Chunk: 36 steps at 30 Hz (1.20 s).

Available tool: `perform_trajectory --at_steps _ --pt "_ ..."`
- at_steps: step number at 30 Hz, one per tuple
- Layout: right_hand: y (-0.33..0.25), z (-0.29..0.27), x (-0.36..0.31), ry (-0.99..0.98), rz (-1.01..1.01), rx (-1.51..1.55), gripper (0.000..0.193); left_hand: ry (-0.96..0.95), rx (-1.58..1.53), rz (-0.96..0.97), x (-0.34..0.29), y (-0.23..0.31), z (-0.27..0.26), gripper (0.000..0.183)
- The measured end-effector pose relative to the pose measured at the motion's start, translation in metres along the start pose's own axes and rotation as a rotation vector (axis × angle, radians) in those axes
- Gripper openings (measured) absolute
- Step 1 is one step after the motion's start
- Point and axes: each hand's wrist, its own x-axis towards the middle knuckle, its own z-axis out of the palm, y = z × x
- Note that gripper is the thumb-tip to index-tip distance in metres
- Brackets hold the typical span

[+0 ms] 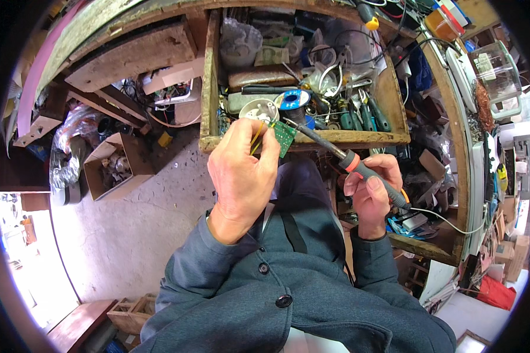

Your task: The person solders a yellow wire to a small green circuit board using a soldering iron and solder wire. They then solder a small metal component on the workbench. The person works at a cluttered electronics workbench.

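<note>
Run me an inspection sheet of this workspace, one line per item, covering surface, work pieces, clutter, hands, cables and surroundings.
Surface: open wooden drawer, crowded inside.
Work pieces: green circuit board with yellow wires; soldering iron, tip close to the board, contact unclear.
Clutter: blue-and-white spool and green-handled screwdrivers in the drawer.
Hands: left hand pinches the board; right hand holds the iron by its handle.
Cables: white cable runs rightward from the handle's end.
Surroundings: open cardboard box on the floor, left.
</note>
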Motion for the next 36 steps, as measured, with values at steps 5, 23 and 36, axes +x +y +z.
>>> perform_trajectory --at_steps 5,23,36 --pt "0.0 -0.003 -0.002 -0.063 0.019 -0.008 0.036 0.001 -0.018 0.002 -0.001 0.0 0.0 0.009" --pt "0.001 -0.006 0.008 -0.161 -0.106 -0.147 0.026 0.008 -0.003 0.021 0.0 -0.001 0.0 0.008" --pt "-0.01 -0.004 0.01 -0.157 -0.07 -0.219 0.025 0.001 -0.041 0.035 -0.002 -0.005 0.001 0.007"
